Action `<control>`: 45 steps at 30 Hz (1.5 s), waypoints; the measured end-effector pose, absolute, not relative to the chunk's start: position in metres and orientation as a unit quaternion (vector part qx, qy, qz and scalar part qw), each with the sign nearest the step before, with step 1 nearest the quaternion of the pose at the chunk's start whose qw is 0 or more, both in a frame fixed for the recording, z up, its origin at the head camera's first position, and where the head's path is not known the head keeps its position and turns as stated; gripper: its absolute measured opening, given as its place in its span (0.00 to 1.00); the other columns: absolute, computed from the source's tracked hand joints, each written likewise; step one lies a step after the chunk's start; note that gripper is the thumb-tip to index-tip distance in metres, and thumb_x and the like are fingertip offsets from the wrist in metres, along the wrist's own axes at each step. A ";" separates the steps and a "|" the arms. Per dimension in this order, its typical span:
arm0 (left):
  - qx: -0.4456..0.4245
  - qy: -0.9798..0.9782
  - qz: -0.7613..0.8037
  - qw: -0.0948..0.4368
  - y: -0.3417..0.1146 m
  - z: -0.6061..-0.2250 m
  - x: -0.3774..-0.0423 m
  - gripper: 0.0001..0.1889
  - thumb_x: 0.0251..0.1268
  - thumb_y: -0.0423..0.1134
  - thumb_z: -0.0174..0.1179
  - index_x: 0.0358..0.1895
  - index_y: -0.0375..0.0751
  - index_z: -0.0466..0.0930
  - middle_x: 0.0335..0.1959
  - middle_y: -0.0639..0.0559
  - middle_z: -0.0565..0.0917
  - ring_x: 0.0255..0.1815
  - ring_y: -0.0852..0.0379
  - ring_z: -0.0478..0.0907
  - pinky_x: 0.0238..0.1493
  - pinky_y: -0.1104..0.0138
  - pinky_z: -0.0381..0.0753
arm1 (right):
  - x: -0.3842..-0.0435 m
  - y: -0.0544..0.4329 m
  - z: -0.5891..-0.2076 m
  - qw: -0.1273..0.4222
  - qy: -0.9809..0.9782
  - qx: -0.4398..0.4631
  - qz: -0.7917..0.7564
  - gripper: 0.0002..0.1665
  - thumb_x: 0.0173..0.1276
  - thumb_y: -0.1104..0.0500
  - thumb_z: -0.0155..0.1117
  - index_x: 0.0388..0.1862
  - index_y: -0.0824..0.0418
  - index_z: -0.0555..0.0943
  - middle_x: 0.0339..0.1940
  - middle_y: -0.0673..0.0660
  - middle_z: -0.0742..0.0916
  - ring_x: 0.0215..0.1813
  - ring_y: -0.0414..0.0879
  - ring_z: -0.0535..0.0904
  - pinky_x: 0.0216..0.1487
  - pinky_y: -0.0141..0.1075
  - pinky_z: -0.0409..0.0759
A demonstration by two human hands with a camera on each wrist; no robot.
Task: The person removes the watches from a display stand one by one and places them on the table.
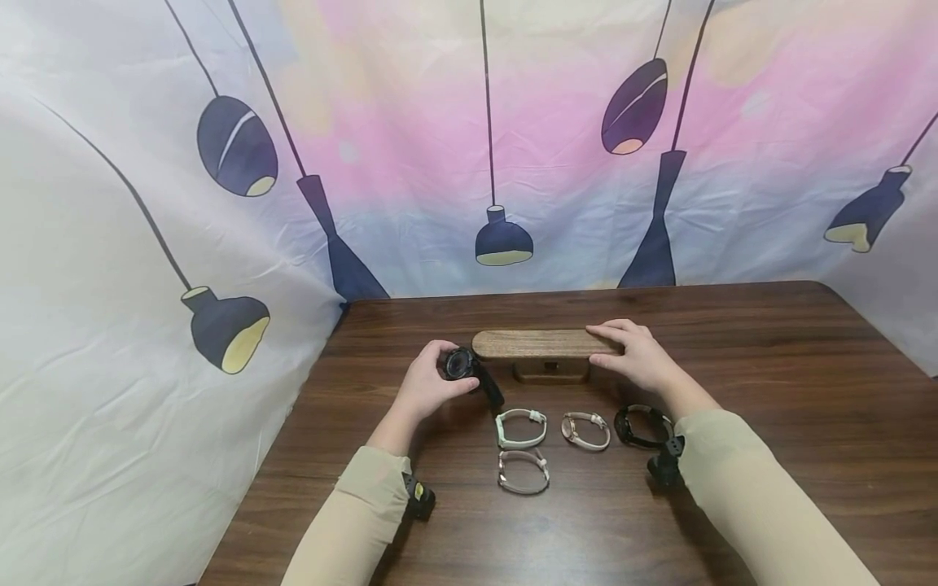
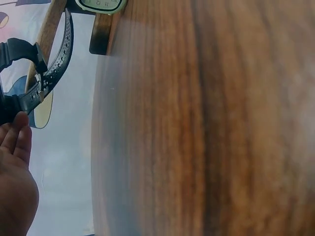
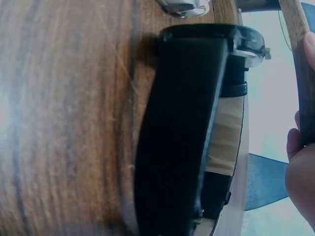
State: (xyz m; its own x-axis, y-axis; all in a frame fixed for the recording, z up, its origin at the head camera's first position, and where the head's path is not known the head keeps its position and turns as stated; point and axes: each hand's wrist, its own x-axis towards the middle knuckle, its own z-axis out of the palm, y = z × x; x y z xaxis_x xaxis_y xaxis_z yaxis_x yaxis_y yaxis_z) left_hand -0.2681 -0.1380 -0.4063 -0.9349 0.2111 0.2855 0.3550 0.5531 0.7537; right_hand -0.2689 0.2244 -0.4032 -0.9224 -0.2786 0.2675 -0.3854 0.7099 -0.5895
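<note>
A black wristwatch (image 1: 459, 364) with a dark strap is pinched between the thumb and fingers of my left hand (image 1: 427, 389), beside the left end of a wooden T-bar stand (image 1: 531, 344). The watch's perforated strap (image 2: 58, 61) hangs curved in the left wrist view. My right hand (image 1: 639, 358) grips the stand's right end, fingers at the far edge and thumb at the near one. Before the stand lie a mint-green watch (image 1: 522, 445), a rose-gold watch with a pale strap (image 1: 586, 431) and a black watch (image 1: 623, 426). A pale pinkish watch (image 1: 523, 490) lies nearest me.
All this is on a dark brown wooden table (image 1: 586, 537). Behind it hangs a cloth backdrop (image 1: 432, 163) printed with lamps, reaching down to the table's back edge. The black watch lies under my right wrist, close to the wrist camera (image 1: 665, 465).
</note>
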 end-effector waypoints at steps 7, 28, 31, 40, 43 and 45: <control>-0.166 -0.874 -0.449 0.083 -0.137 -0.405 -0.266 0.29 0.42 0.45 0.74 0.50 0.43 0.73 0.42 0.51 0.77 0.42 0.52 0.74 0.44 0.56 0.75 | -0.269 0.224 -0.403 0.076 -0.922 0.179 0.335 0.34 0.61 0.50 0.67 0.65 0.58 0.73 0.61 0.62 0.71 0.59 0.62 0.61 0.58 0.58 0.60; -0.196 -0.847 -0.492 0.049 -0.118 -0.398 -0.253 0.27 0.45 0.40 0.72 0.51 0.42 0.73 0.40 0.48 0.80 0.45 0.50 0.77 0.49 0.53 0.74 | -0.268 0.224 -0.405 0.085 -0.921 0.181 0.334 0.33 0.61 0.49 0.67 0.64 0.58 0.73 0.61 0.62 0.72 0.60 0.64 0.61 0.58 0.58 0.60; -0.202 -0.842 -0.498 0.046 -0.116 -0.400 -0.252 0.27 0.45 0.39 0.72 0.51 0.42 0.72 0.41 0.48 0.80 0.46 0.50 0.77 0.48 0.54 0.75 | -0.268 0.224 -0.405 0.086 -0.921 0.181 0.334 0.33 0.61 0.49 0.67 0.64 0.58 0.73 0.60 0.62 0.72 0.60 0.64 0.61 0.58 0.58 0.60; -0.223 -0.835 -0.502 0.035 -0.109 -0.403 -0.251 0.26 0.46 0.38 0.72 0.50 0.43 0.72 0.41 0.46 0.81 0.44 0.51 0.76 0.44 0.59 0.76 | -0.269 0.224 -0.405 0.089 -0.920 0.183 0.336 0.33 0.61 0.49 0.68 0.64 0.58 0.73 0.60 0.61 0.72 0.59 0.64 0.61 0.58 0.58 0.60; -0.234 -0.832 -0.502 0.026 -0.107 -0.404 -0.249 0.26 0.46 0.38 0.72 0.51 0.42 0.72 0.42 0.45 0.80 0.45 0.49 0.77 0.43 0.57 0.78 | -0.269 0.224 -0.405 0.087 -0.920 0.182 0.335 0.33 0.61 0.49 0.68 0.64 0.58 0.73 0.60 0.61 0.72 0.60 0.64 0.61 0.58 0.58 0.60; -0.240 -0.830 -0.502 0.024 -0.105 -0.404 -0.248 0.26 0.46 0.38 0.72 0.51 0.42 0.72 0.43 0.44 0.80 0.45 0.49 0.77 0.43 0.55 0.78 | -0.269 0.224 -0.405 0.085 -0.921 0.182 0.333 0.33 0.61 0.49 0.67 0.64 0.58 0.73 0.60 0.61 0.72 0.60 0.64 0.61 0.58 0.58 0.60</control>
State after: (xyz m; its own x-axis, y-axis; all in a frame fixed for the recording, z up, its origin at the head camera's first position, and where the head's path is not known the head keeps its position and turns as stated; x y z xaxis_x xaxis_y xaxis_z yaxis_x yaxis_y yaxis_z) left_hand -0.2476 -0.1051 -0.4035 -0.8833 0.3750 0.2813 0.4234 0.3804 0.8222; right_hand -0.2688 0.2242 -0.4052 -0.9193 -0.2784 0.2783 -0.3920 0.7124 -0.5821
